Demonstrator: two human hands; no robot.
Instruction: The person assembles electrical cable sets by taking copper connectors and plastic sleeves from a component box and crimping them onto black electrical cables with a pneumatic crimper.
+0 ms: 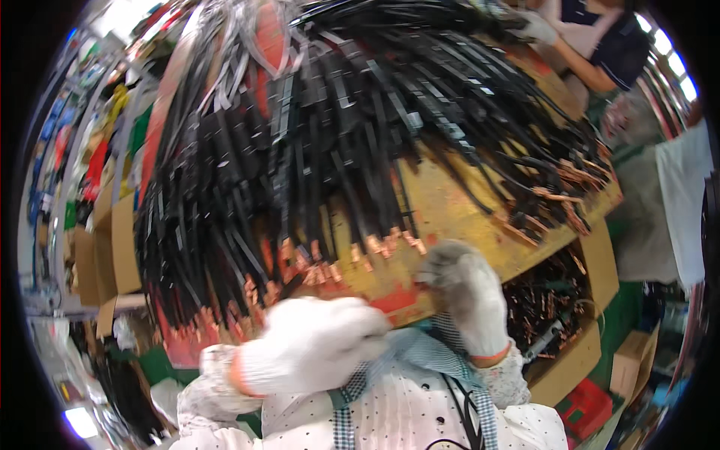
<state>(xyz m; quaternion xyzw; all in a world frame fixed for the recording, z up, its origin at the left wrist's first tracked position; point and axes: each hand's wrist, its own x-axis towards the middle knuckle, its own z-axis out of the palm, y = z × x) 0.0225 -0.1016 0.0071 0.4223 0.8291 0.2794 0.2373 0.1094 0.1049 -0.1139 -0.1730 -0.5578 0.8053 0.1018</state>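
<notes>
Both my hands wear white knit gloves with orange cuffs and are smeared by motion. In front of my body, my left hand (322, 341) is at the near edge of the table; its fingers look curled, but what is in them, if anything, is hidden. My right hand (465, 292) is at the table edge further right, its glove stained dark, its fingers too blurred to read. Many black cables (300, 150) lie fanned over the table, their bare copper ends (315, 266) toward me, nearest my left hand. Another bunch of copper-ended cables (555, 199) lies at the right.
The worn yellow and red table (450, 206) carries the cables. Below its right edge stands a cardboard box (574, 364) holding dark, copper-tipped pieces. At the far right another person's gloved hand (536, 28) is by the cables. Crates and shelves (90, 150) line the left; a red crate (589, 409) sits lower right.
</notes>
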